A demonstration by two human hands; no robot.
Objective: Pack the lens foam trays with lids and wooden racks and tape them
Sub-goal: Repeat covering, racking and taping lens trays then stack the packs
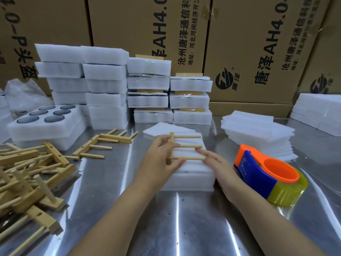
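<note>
Stacked cardboard boxes (249, 43) printed with black lettering wall off the far edge of a shiny metal tabletop (184, 218). Near the middle of the tabletop sits a white foam tray (193, 174) with its lid on, and a wooden rack (186, 146) lies flat on top, crossbar to the left and three dowels pointing right.

The left hand (162, 156) has the rack in its grip: the fingers curl over the crossbar's far end and the thumb presses near its lowest dowel. The right hand (217, 167) is flat, fingers straight and together, with the tips touching the lid by the dowel ends; it grips nothing.

Just right of that hand an orange and blue tape dispenser (267, 174) with a yellowish roll rests on the tabletop. Behind it is a stack of loose foam lids (258, 133).

At the left edge lies a jumbled pile of racks (31, 172), with two more racks (103, 141) a little apart from it. Behind the pile an open tray (60, 133) shows six dark lenses (54, 118) in its holes.

Along the back stand columns of untaped foam trays (103, 89) and, to their right, taped packs (149, 84) with wood showing on top.
</note>
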